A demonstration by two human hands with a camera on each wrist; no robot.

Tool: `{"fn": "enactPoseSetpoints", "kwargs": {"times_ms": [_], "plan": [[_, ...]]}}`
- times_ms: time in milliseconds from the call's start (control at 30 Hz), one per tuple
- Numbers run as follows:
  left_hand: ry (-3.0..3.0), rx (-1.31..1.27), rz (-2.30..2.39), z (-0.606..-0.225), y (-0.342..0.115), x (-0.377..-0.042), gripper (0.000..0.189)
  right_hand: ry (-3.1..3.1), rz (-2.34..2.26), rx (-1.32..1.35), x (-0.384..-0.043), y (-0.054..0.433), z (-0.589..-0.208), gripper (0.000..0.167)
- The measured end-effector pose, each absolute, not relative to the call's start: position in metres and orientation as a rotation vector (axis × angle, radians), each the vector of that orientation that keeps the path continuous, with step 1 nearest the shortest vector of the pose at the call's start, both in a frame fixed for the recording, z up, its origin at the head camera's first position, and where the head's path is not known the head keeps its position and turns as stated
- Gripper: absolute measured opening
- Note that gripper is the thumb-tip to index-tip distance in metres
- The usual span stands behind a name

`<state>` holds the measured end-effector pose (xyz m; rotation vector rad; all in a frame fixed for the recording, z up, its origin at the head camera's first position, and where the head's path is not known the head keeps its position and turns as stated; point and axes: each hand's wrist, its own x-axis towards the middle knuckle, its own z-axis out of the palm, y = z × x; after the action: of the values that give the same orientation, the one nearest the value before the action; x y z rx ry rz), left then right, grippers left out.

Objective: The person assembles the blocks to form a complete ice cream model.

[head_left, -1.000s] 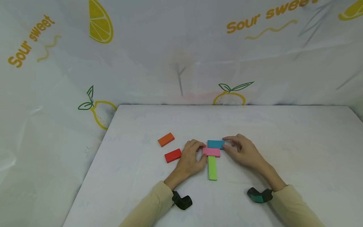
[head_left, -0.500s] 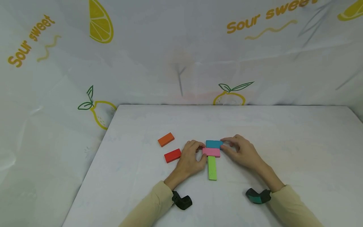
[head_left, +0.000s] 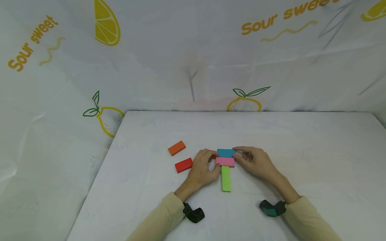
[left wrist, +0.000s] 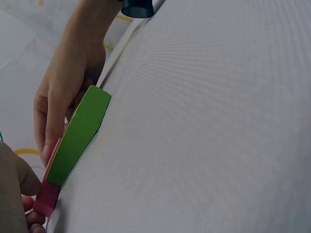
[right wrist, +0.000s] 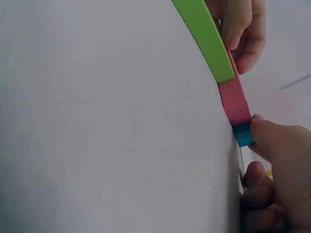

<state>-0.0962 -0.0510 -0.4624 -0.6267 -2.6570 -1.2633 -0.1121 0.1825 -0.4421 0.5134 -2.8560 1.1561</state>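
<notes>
Pink block [head_left: 224, 162]: flat rectangular bar, matte, smooth-faced, laid crosswise; centre of the dial, 12 towards the table's far edge.
Blue block [head_left: 226, 153]: similar oblong, at 12 o'clock, long side against the pink, ends nearly flush.
Green block [head_left: 226, 178]: narrow matte bar, at 6 o'clock, lengthwise, its end butted to the pink.
Red block [head_left: 183, 165]: sharp-edged oblong, at 9 o'clock, slanted, just beyond the left hand.
Orange block [head_left: 176, 148]: likewise slanted, between 9 and 10 o'clock, well apart.
Table covering [head_left: 135, 201]: white, fine-woven.
Left hand [head_left: 202, 167]: between 8 and 9 o'clock, thumb and fingers set narrowly, pinching the pink block's 9 o'clock end.
Right hand [head_left: 256, 162]: at 3 o'clock, narrow pinch on the blue block's 3 o'clock end.
</notes>
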Motion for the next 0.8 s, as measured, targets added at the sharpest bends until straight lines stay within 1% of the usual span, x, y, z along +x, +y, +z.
{"fn": "enactPoseSetpoints", "kwargs": {"times_ms": [800], "plan": [[-2.649,-0.646,-1.271,-0.464,-0.0521,-0.0965,0.029,-2.849,1.205,0.548,-0.1155,0.182,-0.4447,0.032]]}}
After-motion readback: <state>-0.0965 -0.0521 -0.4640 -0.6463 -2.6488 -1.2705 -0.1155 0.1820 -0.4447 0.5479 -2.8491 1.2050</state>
